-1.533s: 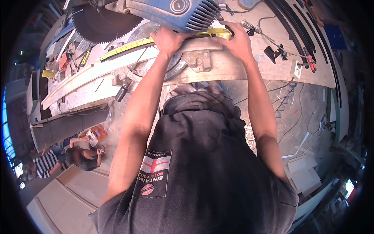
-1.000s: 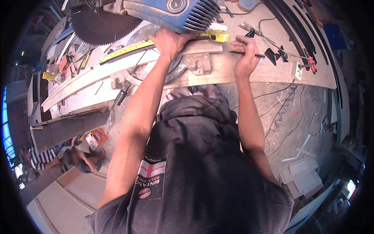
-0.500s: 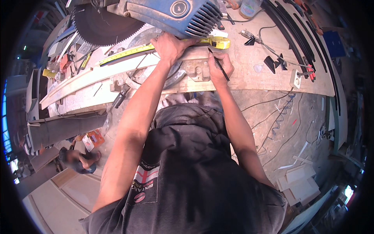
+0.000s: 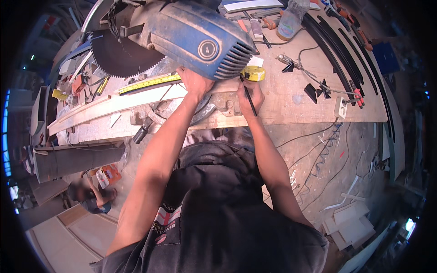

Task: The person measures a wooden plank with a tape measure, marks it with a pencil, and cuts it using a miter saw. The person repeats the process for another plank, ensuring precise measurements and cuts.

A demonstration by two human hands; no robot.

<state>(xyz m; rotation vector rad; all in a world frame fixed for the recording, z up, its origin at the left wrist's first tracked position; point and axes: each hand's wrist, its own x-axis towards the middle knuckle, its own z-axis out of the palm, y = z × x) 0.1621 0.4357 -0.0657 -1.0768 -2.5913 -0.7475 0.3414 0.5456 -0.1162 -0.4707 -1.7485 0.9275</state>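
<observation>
Head view, going off the blue saw motor (image 4: 200, 41): left hand (image 4: 195, 83) sits right under it, fingers pressed flat on the yellow tape (image 4: 150, 83) over the white board (image 4: 114, 103). Right hand (image 4: 250, 96), just right, fingers pinching a pencil (image 4: 248, 98) near the tape case (image 4: 253, 73) on the desk (image 4: 291, 107).

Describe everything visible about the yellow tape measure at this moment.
The tape measure has a round yellow case lying on the wooden bench just above the right hand. Its yellow blade is pulled out leftward along a pale wooden strip, passing under the blue saw motor. The left hand presses near the blade.
</observation>
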